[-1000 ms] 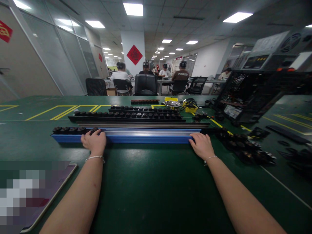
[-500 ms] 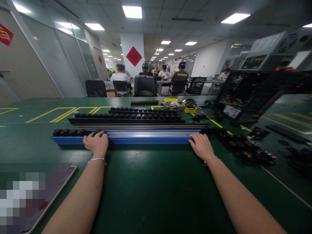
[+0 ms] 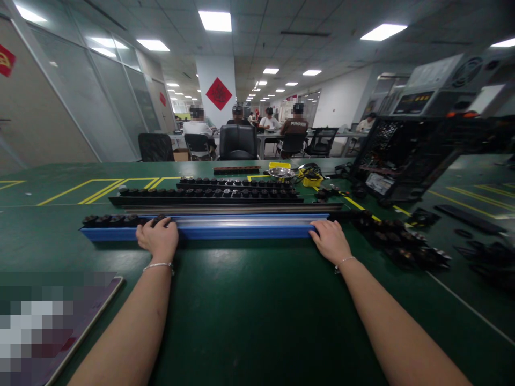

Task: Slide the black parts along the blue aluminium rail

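Observation:
A long blue rail point(image 3: 245, 231) lies across the table in front of me, its inner channel bright and metallic. Several small black knob-like parts point(image 3: 110, 220) sit in a row in its left end. My left hand point(image 3: 159, 236) bends over the rail's front wall, fingers closed on the last black part point(image 3: 161, 220) of that row; the fingertips are partly hidden. At the rail's right end, my right hand point(image 3: 332, 240) grips the front edge, thumb toward me and fingers over the top.
Behind lie a bare dark rail point(image 3: 233, 208) and black strips of similar parts point(image 3: 209, 197). Loose black parts point(image 3: 402, 238) lie at right, before an open computer case point(image 3: 386, 155). A metal bowl point(image 3: 281, 172) stands farther back. A tablet-like device point(image 3: 100, 292) lies lower left. People sit beyond.
The whole view has shifted slightly, so everything appears a little farther left and lower. Both hands keep their places on the rail.

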`<action>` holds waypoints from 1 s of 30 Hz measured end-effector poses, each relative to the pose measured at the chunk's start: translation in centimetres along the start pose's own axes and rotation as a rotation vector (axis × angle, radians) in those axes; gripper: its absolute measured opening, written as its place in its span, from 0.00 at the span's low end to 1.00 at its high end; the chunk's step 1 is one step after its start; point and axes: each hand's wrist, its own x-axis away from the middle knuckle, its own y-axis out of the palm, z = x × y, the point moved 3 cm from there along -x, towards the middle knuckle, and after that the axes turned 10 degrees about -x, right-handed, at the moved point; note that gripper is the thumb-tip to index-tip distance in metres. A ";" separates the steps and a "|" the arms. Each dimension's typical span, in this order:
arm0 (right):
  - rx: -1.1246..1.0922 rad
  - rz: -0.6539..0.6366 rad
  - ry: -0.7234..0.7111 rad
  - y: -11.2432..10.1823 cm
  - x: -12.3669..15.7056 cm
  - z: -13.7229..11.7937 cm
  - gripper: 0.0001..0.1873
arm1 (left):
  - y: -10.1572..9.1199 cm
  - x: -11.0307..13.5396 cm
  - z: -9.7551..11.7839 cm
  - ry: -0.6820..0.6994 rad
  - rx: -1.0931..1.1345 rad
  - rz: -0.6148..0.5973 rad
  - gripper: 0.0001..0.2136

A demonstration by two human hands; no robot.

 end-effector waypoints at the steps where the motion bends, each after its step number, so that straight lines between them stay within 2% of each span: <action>1: 0.001 -0.002 0.001 0.0 0.0 0.0 0.19 | 0.1 0.0 0.0 0.002 0.004 0.004 0.17; 11: 0.015 -0.001 -0.004 -0.1 0.0 -0.1 0.18 | 0.1 0.1 0.2 -0.013 0.003 0.008 0.18; 30: 0.019 0.015 -0.010 0.1 0.1 0.0 0.17 | 0.7 0.6 0.8 0.054 -0.006 0.036 0.15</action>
